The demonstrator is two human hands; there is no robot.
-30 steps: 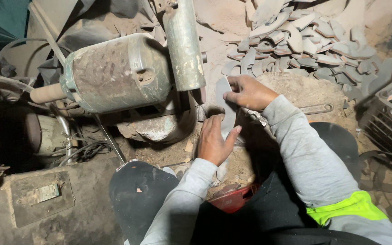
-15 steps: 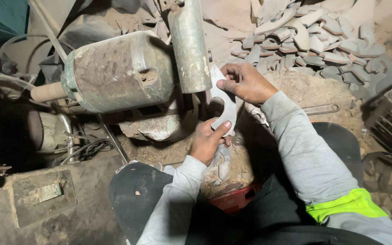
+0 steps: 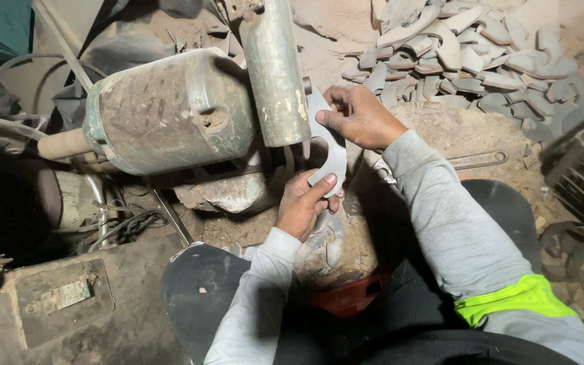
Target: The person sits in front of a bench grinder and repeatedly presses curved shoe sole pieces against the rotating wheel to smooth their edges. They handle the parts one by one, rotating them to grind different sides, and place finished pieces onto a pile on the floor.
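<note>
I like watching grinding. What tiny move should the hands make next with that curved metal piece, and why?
Probably ease the curved metal piece slightly left along the wheel cover. The left hand holds its lower end, the right hand its top, and its edge already sits beside the cover.

Dusty dirt floor (image 3: 441, 128) — grey blank pile (image 3: 468, 54), wrench (image 3: 478, 160).

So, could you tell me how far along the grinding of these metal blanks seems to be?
Done: a few pieces lie below the hands, possibly finished. In hand: the left hand and right hand hold one curved metal blank against the grinder's wheel guard, beside the motor housing. Left: a large pile of similar blanks lies behind, so most seems still ahead.
</note>
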